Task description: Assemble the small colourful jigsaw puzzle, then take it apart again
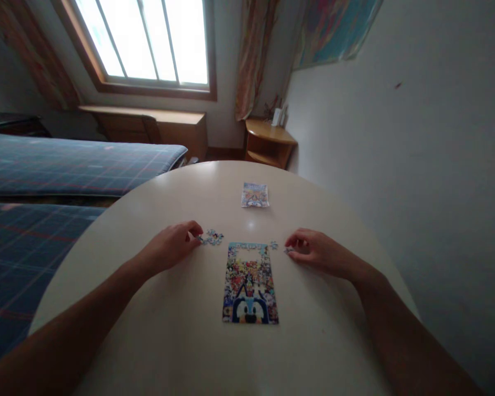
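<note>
A corner cabinet [271,130] carries small white items [276,117] on top. On the round, pale worktop [165,319] lies a jigsaw puzzle [251,297] (gapped near its top), with a printed sheet [254,196] beyond. The left hand [175,243] is at loose pieces [215,237], the right hand [317,253] at a single piece [288,251]; whether either grip is closed, I cannot tell. Plaid mattresses [66,165] lie left.

Puzzle [251,280] is densely multicoloured, with a blue cartoon face [249,311]. Surface [169,330] is plain cream. Mattresses [78,165] are blue plaid, crossed by red and pale lines.
</note>
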Demonstrator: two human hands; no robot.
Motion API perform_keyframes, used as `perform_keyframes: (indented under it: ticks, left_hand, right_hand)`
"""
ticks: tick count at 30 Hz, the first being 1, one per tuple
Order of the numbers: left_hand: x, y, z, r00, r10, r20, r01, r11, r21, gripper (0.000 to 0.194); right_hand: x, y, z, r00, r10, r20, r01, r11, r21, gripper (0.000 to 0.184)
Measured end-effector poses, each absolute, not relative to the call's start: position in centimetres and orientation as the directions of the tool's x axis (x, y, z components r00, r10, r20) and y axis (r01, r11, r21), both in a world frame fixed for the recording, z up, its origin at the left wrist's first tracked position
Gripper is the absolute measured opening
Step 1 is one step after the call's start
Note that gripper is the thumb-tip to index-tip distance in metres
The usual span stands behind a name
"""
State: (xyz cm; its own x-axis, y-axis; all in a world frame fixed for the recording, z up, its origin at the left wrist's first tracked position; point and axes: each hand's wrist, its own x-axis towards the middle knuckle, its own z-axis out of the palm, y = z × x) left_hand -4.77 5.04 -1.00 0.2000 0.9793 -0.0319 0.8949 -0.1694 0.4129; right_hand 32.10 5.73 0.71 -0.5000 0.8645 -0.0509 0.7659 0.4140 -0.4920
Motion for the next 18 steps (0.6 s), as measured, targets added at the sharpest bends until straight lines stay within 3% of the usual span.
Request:
perform_keyframes:
  ticks: [8, 13, 18]
  left_hand:
    - [-4.4, 5.3, -1.7, 0.202, 0.975, 0.089, 0.875, -0.220, 0.432, 0.029]
    - [-2.7, 5.5, -2.9, 0.289, 0.919, 0.267, 0.836, -0.379, 0.397, 0.023]
    - [-2.3, 5.8, -3.5, 0.318, 0.913, 0.254, 0.836, -0.396, 0.379, 0.015]
  right_hand:
    - [32.2, 5.9, 0.6, -0.489, 0.871, -0.056, 0.769, 0.400, -0.499, 0.018]
    - [32.2, 5.9, 0.5, -0.471, 0.880, -0.062, 0.776, 0.380, -0.503, 0.017]
    - [32.1, 5.9, 0.5, -0.472, 0.880, -0.056, 0.777, 0.386, -0.498, 0.016]
